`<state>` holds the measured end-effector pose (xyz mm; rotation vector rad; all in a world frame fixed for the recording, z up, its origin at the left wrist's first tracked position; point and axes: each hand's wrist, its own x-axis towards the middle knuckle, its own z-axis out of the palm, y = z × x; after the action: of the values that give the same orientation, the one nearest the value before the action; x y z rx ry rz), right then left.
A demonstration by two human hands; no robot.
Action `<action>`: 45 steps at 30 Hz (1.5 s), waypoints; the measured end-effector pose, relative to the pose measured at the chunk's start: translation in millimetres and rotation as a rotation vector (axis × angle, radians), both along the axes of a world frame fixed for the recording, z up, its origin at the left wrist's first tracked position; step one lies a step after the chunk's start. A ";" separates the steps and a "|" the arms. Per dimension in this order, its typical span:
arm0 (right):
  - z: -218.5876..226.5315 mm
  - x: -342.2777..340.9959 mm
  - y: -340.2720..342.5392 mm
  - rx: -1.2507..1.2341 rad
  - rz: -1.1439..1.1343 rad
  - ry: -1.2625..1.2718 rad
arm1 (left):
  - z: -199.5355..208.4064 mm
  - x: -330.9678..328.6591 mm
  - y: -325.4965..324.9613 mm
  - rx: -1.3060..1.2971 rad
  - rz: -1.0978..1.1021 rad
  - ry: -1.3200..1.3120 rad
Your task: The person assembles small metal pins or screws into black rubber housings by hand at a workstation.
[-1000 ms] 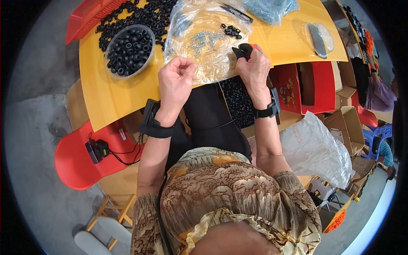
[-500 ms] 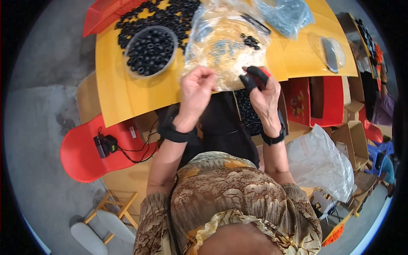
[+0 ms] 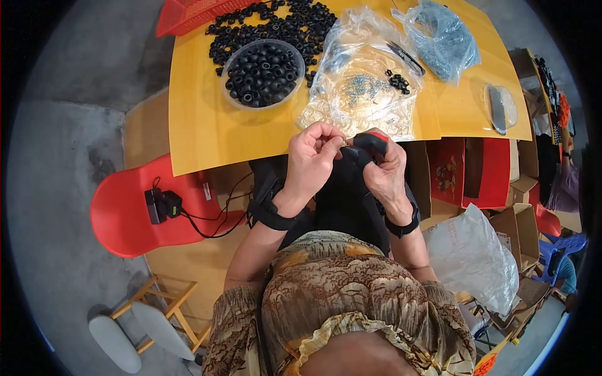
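Just off the table's near edge, my left hand pinches thumb and forefinger together on something tiny, too small to name. Its fingertips meet those of my right hand, whose thumb and forefinger wear black finger covers and are closed too; what they grip is hidden. Beyond them a clear plastic sheet or bag lies on the yellow table. On it are small silvery metal pieces, a cluster of small black parts and a slim black tool.
A clear tub of black ring-shaped parts stands left, with many loose black parts behind it. Further around are a red basket, a bluish plastic bag, a clear oval package, a red chair and cardboard boxes.
My hands have come together, fingertips meeting, and sit just off the table edge rather than apart over the plastic. The whole view has shifted, with the table things further right.
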<state>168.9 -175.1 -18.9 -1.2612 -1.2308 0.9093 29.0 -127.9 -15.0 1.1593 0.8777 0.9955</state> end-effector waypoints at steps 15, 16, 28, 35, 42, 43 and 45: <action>14.0 -11.0 -5.2 -0.021 -0.191 0.261 | 19.6 -34.9 32.6 0.653 0.199 0.422; 14.9 -9.0 -6.0 0.015 -0.174 0.291 | 21.4 -41.6 44.8 0.739 0.240 0.554; 16.9 -13.5 -13.6 0.127 -0.069 0.411 | 24.0 -57.2 105.3 1.053 0.118 1.169; 13.9 -17.4 -20.4 0.077 0.030 0.654 | 21.1 -57.0 104.4 1.095 0.170 1.160; 21.0 -19.8 -29.6 0.165 -0.037 0.437 | 32.3 -61.0 82.1 0.393 0.120 0.221; 21.4 -18.1 -30.9 0.178 -0.057 0.376 | 34.8 -58.8 73.7 0.395 0.117 0.222; 28.4 -16.7 -31.7 0.241 -0.045 0.251 | 41.5 -57.1 45.8 0.112 -0.064 -0.332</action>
<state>152.2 -206.8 9.5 -0.9487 -1.0732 0.8315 -28.0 -82.1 26.5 1.0686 0.5235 1.1557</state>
